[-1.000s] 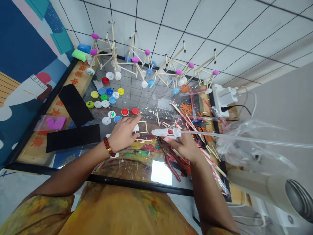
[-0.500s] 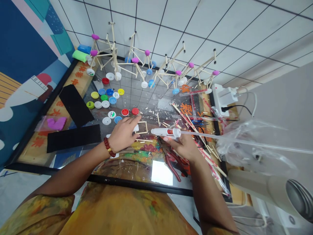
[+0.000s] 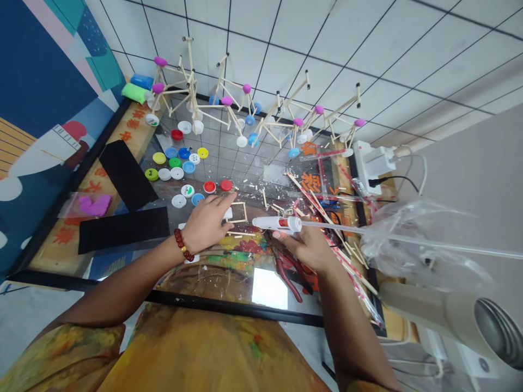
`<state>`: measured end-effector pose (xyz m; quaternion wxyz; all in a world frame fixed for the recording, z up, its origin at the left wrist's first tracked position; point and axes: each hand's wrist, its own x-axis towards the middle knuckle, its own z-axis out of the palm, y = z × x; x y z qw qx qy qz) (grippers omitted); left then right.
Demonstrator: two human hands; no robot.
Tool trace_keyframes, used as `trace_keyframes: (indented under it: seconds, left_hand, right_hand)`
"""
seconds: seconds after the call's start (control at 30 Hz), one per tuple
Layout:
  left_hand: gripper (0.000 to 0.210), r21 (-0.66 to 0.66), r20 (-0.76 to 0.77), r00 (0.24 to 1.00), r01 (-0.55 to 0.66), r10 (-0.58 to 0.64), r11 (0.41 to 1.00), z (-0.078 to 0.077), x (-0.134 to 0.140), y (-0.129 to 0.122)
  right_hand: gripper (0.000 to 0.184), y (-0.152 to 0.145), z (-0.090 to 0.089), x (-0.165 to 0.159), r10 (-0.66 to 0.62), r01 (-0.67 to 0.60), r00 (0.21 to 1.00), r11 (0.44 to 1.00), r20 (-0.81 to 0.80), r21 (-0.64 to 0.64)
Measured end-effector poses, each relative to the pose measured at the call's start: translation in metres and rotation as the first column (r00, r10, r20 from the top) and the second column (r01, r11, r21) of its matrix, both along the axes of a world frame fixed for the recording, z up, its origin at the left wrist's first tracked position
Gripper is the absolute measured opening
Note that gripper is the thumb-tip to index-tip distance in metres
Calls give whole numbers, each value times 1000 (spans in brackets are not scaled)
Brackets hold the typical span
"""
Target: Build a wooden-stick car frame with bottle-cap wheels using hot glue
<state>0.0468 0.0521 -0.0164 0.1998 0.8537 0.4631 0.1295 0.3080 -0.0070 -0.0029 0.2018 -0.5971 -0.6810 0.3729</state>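
My right hand (image 3: pixel 312 247) is wrapped round a white hot glue gun (image 3: pixel 275 224) with a long clear glue stick in its back. The gun's nozzle points left, close to the right corner of a small rectangular wooden stick frame (image 3: pixel 245 211). My left hand (image 3: pixel 210 220), a beaded bracelet on its wrist, holds the frame's left end against the table, thumb low and fingers stretched above. A small white piece (image 3: pixel 227 214) shows between thumb and fingers; most of it is hidden. One loose stick (image 3: pixel 241 234) lies just below the frame.
Stick models (image 3: pixel 229 106) with bottle caps and purple lumps stand along the back. Loose bottle caps (image 3: pixel 175 162) lie left of centre, near black strips (image 3: pixel 126 174). Red-handled pliers (image 3: pixel 286 272) lie below my right hand. A power strip (image 3: pixel 368 163) and beige cylinder (image 3: pixel 433 305) are at right.
Almost nothing differs. The view has shifted very slightly; both hands, the glue gun and the frame keep their places.
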Motion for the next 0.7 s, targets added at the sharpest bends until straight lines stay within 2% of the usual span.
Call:
trace_keyframes:
  seconds: [0.2,0.43,0.7]
  left_hand:
    - [69,3,-15,1000,2,-2,1000,0,0,0]
    - [70,8,-19,1000,0,0,1000,0,0,0]
    - [69,6,-18,1000,3,-3,1000,0,0,0]
  right_hand:
    - [27,-1,-3,1,-31,31,999,999,-22,-25]
    - [24,3,-2,-3,-10,9,1000,1000,20,27]
    - [22,7,3,-9,6,-7,1000,1000,22,27]
